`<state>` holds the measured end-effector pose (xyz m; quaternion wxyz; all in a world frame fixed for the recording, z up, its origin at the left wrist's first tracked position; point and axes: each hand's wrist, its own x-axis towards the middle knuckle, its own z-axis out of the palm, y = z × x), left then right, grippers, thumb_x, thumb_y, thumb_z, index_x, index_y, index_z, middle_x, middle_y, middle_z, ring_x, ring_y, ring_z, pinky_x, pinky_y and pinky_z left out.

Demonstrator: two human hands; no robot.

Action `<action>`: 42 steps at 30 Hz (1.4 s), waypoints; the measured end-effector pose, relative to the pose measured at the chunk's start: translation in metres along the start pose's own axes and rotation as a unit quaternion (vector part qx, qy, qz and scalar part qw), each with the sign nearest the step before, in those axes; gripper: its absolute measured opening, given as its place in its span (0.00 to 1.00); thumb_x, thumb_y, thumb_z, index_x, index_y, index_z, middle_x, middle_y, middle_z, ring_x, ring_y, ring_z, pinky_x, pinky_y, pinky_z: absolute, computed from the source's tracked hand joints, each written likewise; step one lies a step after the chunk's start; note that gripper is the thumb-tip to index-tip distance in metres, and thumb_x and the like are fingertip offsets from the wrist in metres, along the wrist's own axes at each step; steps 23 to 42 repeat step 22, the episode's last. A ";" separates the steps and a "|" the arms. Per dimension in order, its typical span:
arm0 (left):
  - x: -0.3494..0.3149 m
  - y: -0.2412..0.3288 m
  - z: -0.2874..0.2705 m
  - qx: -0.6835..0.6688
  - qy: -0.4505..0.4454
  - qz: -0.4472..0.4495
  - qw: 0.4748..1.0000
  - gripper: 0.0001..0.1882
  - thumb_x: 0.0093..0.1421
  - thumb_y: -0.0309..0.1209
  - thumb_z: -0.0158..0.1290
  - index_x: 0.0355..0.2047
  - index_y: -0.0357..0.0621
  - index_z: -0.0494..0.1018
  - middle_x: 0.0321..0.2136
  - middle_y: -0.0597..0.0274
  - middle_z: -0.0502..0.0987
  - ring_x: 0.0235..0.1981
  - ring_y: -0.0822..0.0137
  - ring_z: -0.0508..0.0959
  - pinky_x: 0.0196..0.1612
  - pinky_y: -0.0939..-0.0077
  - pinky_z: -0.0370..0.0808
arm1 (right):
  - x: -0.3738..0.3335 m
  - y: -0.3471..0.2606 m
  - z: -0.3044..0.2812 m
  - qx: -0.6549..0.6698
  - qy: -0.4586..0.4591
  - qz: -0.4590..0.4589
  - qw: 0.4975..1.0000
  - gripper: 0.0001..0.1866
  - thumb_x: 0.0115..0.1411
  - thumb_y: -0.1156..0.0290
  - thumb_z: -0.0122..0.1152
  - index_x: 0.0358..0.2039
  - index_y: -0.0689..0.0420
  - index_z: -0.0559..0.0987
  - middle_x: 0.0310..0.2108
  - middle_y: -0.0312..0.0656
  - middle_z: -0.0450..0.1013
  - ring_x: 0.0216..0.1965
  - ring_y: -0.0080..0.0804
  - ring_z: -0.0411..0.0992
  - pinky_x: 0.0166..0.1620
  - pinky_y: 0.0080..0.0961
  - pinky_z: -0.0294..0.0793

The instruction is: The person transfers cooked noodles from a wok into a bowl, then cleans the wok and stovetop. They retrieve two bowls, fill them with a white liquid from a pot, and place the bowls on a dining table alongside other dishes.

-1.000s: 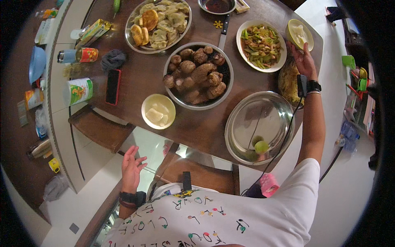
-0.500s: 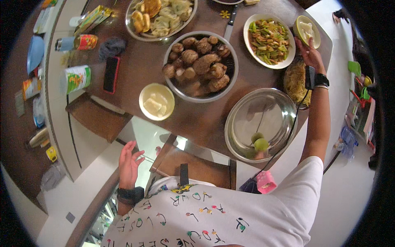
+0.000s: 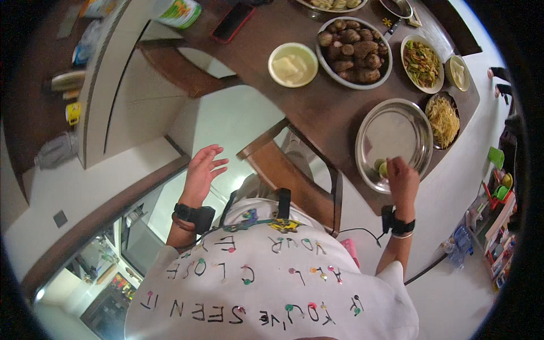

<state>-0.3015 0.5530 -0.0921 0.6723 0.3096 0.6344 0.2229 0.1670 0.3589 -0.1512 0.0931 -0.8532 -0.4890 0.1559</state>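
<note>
My left hand (image 3: 203, 175) hangs over the floor left of the chair, its fingers apart and nothing in them. At the near rim of a round steel tray (image 3: 422, 122), my right hand (image 3: 403, 184) has its fingers curled in. A small round green fruit (image 3: 384, 170) lies in the tray right beside those fingers, partly covered by them. Whatever the curled fingers may hold is hidden. Shredded yellowish food (image 3: 442, 120) fills a dish touching the tray's right side. Farther back are an oval plate of chopped green vegetables (image 3: 420, 63) and a small pale bowl (image 3: 466, 85).
A steel bowl of brown taro-like roots (image 3: 355, 51) stands mid-table, a cream bowl with pale pieces (image 3: 292, 65) to its left. A red-edged phone (image 3: 233, 24) and a green-white tub (image 3: 180, 12) lie farther left. Wooden chairs (image 3: 294, 175) stand against the near table edge.
My right hand has left the pale bowl at the far right and come back to the tray beside the green fruit. The view has shifted; my left hand stays open.
</note>
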 end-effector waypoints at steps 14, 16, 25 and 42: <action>-0.138 -0.230 -0.122 -0.182 0.011 -0.027 0.983 0.16 0.54 0.18 0.36 0.12 0.48 0.58 0.09 0.69 0.56 0.10 0.74 0.53 0.14 0.78 0.48 | -0.425 0.055 0.169 -0.004 -0.183 0.171 0.968 0.19 0.57 0.57 0.59 0.21 0.61 0.79 0.24 0.56 0.74 0.28 0.60 0.73 0.30 0.49 0.72; -0.154 -0.240 -0.111 -0.152 -0.051 -0.036 0.986 0.16 0.54 0.18 0.37 0.12 0.48 0.58 0.10 0.69 0.56 0.10 0.74 0.53 0.14 0.78 0.47 | -0.479 0.086 0.189 -0.027 -0.256 0.216 0.942 0.17 0.56 0.54 0.61 0.28 0.57 0.83 0.30 0.52 0.78 0.34 0.56 0.76 0.37 0.48 0.77; -0.177 -0.261 -0.031 0.010 -0.215 -0.044 0.976 0.16 0.52 0.18 0.37 0.10 0.48 0.58 0.09 0.68 0.56 0.09 0.74 0.52 0.14 0.79 0.46 | -0.612 0.187 0.230 0.054 -0.361 0.303 0.880 0.19 0.55 0.55 0.62 0.35 0.58 0.84 0.38 0.58 0.77 0.41 0.54 0.77 0.44 0.44 0.77; -0.177 -0.261 -0.031 0.010 -0.215 -0.044 0.976 0.16 0.52 0.18 0.37 0.10 0.48 0.58 0.09 0.68 0.56 0.09 0.74 0.52 0.14 0.79 0.46 | -0.612 0.187 0.230 0.054 -0.361 0.303 0.880 0.19 0.55 0.55 0.62 0.35 0.58 0.84 0.38 0.58 0.77 0.41 0.54 0.77 0.44 0.44 0.77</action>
